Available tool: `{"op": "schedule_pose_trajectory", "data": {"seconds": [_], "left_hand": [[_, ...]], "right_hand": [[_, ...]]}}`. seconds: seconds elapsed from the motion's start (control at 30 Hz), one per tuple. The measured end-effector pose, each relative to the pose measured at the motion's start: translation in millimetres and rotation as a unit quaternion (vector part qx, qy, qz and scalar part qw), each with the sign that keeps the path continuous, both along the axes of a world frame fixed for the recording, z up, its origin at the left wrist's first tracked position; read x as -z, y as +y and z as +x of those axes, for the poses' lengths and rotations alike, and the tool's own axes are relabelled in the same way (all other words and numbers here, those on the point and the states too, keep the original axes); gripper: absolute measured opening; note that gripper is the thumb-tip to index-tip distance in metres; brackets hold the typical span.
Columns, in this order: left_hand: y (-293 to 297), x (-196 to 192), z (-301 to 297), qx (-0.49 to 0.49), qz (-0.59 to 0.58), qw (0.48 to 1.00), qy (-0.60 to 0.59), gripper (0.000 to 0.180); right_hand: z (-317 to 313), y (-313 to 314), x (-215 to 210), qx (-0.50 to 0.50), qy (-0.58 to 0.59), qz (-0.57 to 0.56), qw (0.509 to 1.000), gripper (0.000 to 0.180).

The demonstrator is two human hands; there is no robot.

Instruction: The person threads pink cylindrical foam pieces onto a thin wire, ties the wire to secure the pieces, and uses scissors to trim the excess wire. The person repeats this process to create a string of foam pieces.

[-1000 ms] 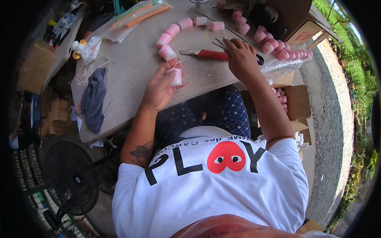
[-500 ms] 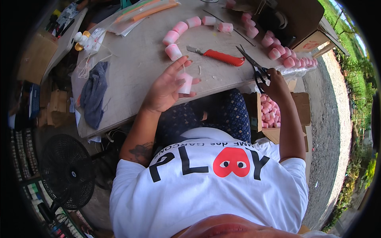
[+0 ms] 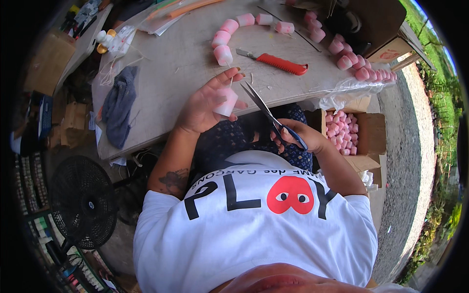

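Note:
My left hand (image 3: 199, 108) is above the near table edge, its fingers closed round a pink-and-white marshmallow-shaped piece (image 3: 225, 101). A thin white string runs up from this piece past my fingertips, close to the end of a curved row of similar pieces (image 3: 221, 38) on the table. In my right hand (image 3: 305, 136) is a pair of scissors (image 3: 265, 108) with dark handles. Their blades point up and left toward my left hand, the tips a short way apart from it. Beyond them lies a red utility knife (image 3: 281, 64) with its blade out.
A cardboard box (image 3: 370, 134) of pink pieces stands beside my right arm. More pieces (image 3: 360, 62) line the table's right side near clear plastic (image 3: 349, 93). A dark cloth (image 3: 119, 105) lies at the left edge. A black fan (image 3: 84, 202) stands at lower left.
My right hand has lifted the scissors off the table's right side and brought them left, near my left hand. My left hand still holds the piece. The whole view has shifted slightly.

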State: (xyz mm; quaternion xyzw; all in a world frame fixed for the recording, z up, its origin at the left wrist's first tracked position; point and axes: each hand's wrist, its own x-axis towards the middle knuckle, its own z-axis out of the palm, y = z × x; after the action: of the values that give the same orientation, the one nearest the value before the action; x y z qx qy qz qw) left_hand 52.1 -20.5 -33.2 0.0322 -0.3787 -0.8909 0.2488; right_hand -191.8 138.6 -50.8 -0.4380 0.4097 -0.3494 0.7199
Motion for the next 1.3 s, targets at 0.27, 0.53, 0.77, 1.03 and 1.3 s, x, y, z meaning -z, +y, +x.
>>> {"op": "schedule_pose_trajectory", "data": {"seconds": [0.27, 0.53, 0.77, 1.03, 1.3], "left_hand": [[10, 7, 3, 0.006, 0.015, 1.000, -0.005, 0.083], [11, -3, -1, -0.060, -0.064, 0.989, -0.116, 0.076], [-14, -17, 21, -0.207, -0.109, 0.939, -0.251, 0.058], [29, -9, -26, -0.209, -0.075, 0.966, -0.134, 0.058], [65, -6, -53, -0.119, -0.062, 0.987, -0.085, 0.057]], "right_hand": [[15, -25, -5, -0.023, 0.015, -0.025, 0.999, 0.041], [0, -8, -38, 0.155, 0.399, -0.135, 0.894, 0.049], [-11, -14, -40, 0.276, 0.661, -0.217, 0.663, 0.039], [-2, -69, -32, 0.279, 0.607, -0.380, 0.640, 0.050], [31, -19, -39, 0.215, 0.368, -0.488, 0.762, 0.058]]}}
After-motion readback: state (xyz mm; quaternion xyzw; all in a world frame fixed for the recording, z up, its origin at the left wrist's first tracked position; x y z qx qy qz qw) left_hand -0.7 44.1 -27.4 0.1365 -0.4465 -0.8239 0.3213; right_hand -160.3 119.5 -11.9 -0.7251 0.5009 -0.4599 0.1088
